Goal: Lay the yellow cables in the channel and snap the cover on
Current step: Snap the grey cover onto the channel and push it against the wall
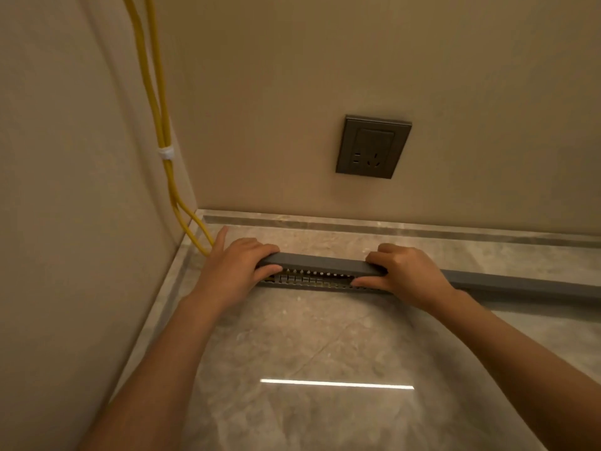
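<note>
Presently, left hand and right hand grasp the cover, its corner end unseated above the channel; we advise pressing down progressively, keeping yellow cables tucked.

Matt grey plastic cover, glossy marble-look floor, smooth matt wall, braided-looking yellow cables

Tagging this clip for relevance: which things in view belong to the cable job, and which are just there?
Job:
- cables, running down the wall corner
- channel, on the floor
- cover, over the channel
- left hand and right hand, both gripping the cover

Just there:
- socket, on the wall
- tie, round the cables
</note>
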A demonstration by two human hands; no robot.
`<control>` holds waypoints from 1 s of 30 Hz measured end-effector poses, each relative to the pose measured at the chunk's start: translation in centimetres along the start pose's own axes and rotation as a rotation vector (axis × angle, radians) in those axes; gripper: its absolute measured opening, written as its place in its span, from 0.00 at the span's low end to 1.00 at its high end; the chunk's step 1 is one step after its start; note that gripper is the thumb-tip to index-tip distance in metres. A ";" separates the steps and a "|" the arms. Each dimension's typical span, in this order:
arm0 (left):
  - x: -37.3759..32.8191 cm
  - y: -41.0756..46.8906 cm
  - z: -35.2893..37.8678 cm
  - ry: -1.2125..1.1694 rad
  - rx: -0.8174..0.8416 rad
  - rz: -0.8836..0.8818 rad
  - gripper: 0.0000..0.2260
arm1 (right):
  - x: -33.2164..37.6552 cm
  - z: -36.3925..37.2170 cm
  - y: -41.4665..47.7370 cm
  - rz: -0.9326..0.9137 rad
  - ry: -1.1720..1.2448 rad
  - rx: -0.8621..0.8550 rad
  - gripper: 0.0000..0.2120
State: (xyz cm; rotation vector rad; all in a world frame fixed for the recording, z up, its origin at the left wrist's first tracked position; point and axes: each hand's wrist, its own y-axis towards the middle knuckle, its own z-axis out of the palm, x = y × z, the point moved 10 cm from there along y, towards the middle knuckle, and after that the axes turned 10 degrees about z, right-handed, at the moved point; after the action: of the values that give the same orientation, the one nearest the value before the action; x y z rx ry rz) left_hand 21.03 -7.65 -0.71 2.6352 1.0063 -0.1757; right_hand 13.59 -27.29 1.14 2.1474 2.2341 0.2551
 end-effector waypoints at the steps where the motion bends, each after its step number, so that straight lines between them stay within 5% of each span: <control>1: -0.1 -0.1 0.0 0.010 0.003 0.000 0.15 | 0.0 0.1 -0.2 -0.006 0.009 -0.018 0.21; 8: 0.2 -0.5 -0.5 0.039 0.008 0.009 0.16 | 1.4 -0.3 -1.1 -0.097 -0.060 -0.258 0.19; 30: 0.7 -1.8 -0.6 0.004 -0.031 -0.020 0.18 | 4.6 -1.5 0.0 -0.218 -0.143 -0.250 0.18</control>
State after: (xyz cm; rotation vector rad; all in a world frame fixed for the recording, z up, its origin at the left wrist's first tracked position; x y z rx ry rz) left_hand 20.32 -5.74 -0.77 2.5991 1.0290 -0.1579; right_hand 13.17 -22.83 3.07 1.7271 2.1989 0.3395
